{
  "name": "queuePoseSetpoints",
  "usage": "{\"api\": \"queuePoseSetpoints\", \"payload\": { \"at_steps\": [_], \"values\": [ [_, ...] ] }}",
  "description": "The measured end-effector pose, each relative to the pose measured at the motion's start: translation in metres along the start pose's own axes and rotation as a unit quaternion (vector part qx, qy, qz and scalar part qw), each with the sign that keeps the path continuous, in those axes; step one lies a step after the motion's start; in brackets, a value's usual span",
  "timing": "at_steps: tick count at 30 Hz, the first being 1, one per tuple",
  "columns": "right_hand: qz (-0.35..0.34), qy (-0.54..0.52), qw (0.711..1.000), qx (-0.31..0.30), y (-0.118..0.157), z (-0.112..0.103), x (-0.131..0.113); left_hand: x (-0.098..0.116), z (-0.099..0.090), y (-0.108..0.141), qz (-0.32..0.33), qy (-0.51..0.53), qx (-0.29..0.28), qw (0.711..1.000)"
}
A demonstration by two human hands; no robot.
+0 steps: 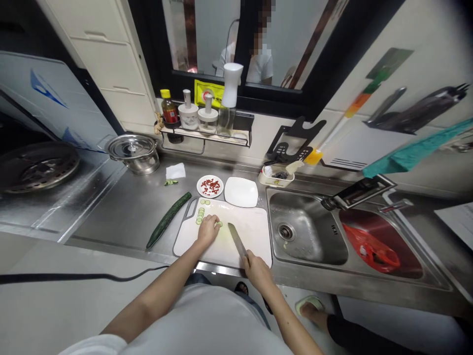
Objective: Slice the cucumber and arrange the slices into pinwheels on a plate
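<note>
My right hand (257,269) is closed around the handle of a kitchen knife (237,238), its blade low over the right part of a white cutting board (254,231). On the board's left half, my left hand (209,230) is closed, fingers curled down on cucumber slices (220,224), most of which they hide. A short row of cut cucumber slices (200,216) lies just left of that hand, with a couple more slices (205,202) near the board's handle. Left of the board rests a whole cucumber (168,220).
Behind the board stand a plate of chopped red pieces (210,186) and a white square plate (241,192). A lidded steel pot (135,153) is at back left, a sink (306,227) at right. Seasoning jars fill a wall rack (210,135). Another person's foot (312,309) shows below right.
</note>
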State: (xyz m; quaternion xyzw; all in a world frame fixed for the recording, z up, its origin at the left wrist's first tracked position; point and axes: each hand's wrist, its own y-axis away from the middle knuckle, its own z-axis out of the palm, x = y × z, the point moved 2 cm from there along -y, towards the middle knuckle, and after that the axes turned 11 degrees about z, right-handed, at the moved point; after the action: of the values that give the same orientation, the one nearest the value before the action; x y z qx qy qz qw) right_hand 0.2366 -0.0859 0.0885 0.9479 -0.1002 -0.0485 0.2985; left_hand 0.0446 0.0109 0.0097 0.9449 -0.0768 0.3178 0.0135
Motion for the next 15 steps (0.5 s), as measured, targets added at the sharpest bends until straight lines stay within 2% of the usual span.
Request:
{"api": "queuePoseSetpoints", "payload": {
  "at_steps": [6,11,15],
  "values": [
    [0.018,-0.036,0.999,0.010,-0.007,0.003,-0.007,0.004,-0.005,0.005,-0.010,0.048,0.027,0.998],
    [0.009,-0.037,0.999,0.017,-0.014,0.006,-0.004,0.004,-0.012,0.014,-0.053,0.123,0.045,0.990],
    [0.010,-0.039,0.999,0.021,-0.017,0.006,-0.001,-0.004,-0.024,0.026,-0.090,0.151,0.074,0.982]
  ]
}}
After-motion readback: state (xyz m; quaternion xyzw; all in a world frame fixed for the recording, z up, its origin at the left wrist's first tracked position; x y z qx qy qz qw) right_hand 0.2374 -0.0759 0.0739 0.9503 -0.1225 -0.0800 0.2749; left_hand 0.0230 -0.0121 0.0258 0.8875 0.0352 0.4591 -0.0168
